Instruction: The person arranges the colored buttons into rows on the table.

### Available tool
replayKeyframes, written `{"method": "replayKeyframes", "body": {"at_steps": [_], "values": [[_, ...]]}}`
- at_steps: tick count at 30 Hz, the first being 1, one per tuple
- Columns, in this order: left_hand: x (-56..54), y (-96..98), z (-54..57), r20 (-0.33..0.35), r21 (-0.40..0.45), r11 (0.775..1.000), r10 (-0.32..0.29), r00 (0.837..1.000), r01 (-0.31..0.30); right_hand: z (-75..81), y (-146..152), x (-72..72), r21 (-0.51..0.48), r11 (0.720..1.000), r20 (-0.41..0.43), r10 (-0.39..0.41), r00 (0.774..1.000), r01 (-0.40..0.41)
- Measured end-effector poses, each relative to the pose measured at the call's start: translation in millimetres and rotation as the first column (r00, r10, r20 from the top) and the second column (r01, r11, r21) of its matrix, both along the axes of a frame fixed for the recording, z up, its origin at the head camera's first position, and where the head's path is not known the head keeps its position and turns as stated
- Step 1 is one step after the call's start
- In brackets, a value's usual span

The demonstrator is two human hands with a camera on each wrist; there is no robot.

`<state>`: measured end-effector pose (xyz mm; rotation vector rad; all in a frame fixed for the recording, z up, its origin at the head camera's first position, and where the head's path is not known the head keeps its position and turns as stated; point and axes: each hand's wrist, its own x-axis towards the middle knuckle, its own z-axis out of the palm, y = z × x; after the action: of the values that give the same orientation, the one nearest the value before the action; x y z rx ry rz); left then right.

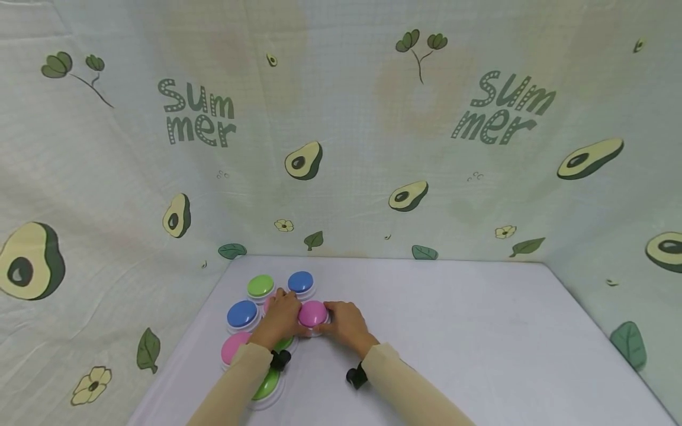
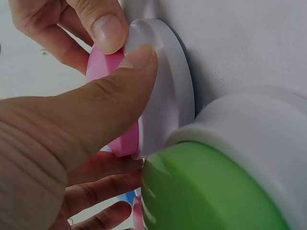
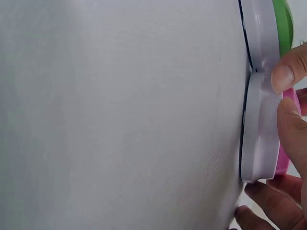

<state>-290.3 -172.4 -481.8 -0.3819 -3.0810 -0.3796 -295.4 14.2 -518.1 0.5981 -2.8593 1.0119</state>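
Observation:
Between my two hands in the head view is a push button with a pink dome (image 1: 312, 313) and a white base, standing on the white table. My left hand (image 1: 282, 316) holds its left side, thumb along the near edge. My right hand (image 1: 346, 322) grips the right side, thumb at the front and fingers behind. In the left wrist view both thumbs nearly meet on the pink button (image 2: 127, 146). Close beside it sits a green button (image 2: 211, 187). In the right wrist view the pink button's white base (image 3: 261, 129) lies flat on the table, touching the neighbouring green button's base (image 3: 261, 33).
Around the left hand stand a green button (image 1: 260, 285), two blue buttons (image 1: 301, 281) (image 1: 242, 313), a pink one (image 1: 234, 346) and a nearer green one (image 1: 266, 386). Another pink button is mostly hidden behind the left hand. A printed cloth (image 1: 341, 118) hangs behind the table (image 1: 479, 343).

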Motion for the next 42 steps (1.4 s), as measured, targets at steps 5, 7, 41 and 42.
{"method": "replayKeyframes", "body": {"at_steps": [5,7,41,42], "values": [[-0.7,2.2,0.8,0.016,0.018,1.000,-0.009,1.000,0.009,-0.5,4.0,0.5,-0.036,0.999,-0.009,0.000,1.000,0.000],[-0.9,3.1,1.5,0.028,0.038,0.999,-0.013,1.000,0.012,-0.5,6.3,0.6,-0.057,0.998,-0.019,0.008,1.000,-0.009],[-14.9,90.1,-5.5,-0.037,0.465,0.885,-0.021,0.999,0.036,12.2,97.0,-6.3,-0.345,0.930,0.039,-0.117,0.992,0.123],[-16.1,94.9,-6.1,-0.038,0.473,0.880,-0.019,0.999,0.035,12.4,100.4,-6.5,-0.346,0.928,0.045,-0.129,0.991,0.137]]}}
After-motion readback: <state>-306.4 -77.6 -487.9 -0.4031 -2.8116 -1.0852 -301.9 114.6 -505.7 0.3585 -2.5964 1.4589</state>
